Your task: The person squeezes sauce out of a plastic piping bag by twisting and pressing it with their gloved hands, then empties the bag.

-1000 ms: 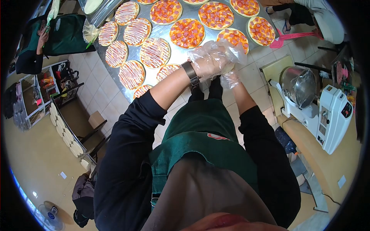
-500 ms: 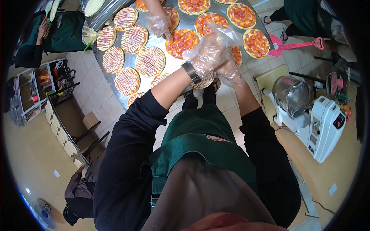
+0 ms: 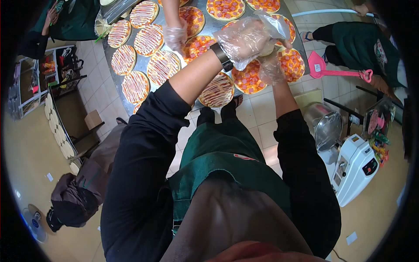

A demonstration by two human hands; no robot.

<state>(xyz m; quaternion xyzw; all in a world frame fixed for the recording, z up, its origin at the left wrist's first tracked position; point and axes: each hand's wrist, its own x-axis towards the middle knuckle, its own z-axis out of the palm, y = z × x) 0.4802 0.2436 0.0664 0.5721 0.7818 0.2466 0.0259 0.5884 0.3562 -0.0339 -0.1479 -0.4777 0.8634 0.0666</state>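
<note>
My left hand [image 3: 246, 41], in a loose clear plastic glove and with a dark watch at the wrist, hovers over the pizzas. Glove plastic flaps beyond its fingers, which are largely hidden. Close against it is my gloved right hand [image 3: 271, 70], its fingers curled in at a small pale thing I cannot make out. Below the hands lies a pizza with diced pink topping [image 3: 249, 77]; another diced-topping pizza [image 3: 291, 65] is right of my right hand. A pizza striped with sauce [image 3: 217, 90] lies near the table's front edge, below my left wrist.
Another person's gloved hand [image 3: 175, 38] reaches over the metal table [image 3: 156, 85] among several striped pizzas. At right, a person in a green apron [image 3: 355, 41] stands near a pink dustpan [image 3: 318, 67]. A white machine [image 3: 355, 168] with a metal bowl stands lower right.
My hands have moved right and slightly up, with the left glove's plastic still flapping. The other person's gloved hand has shifted left and down. The whole view has shifted a little.
</note>
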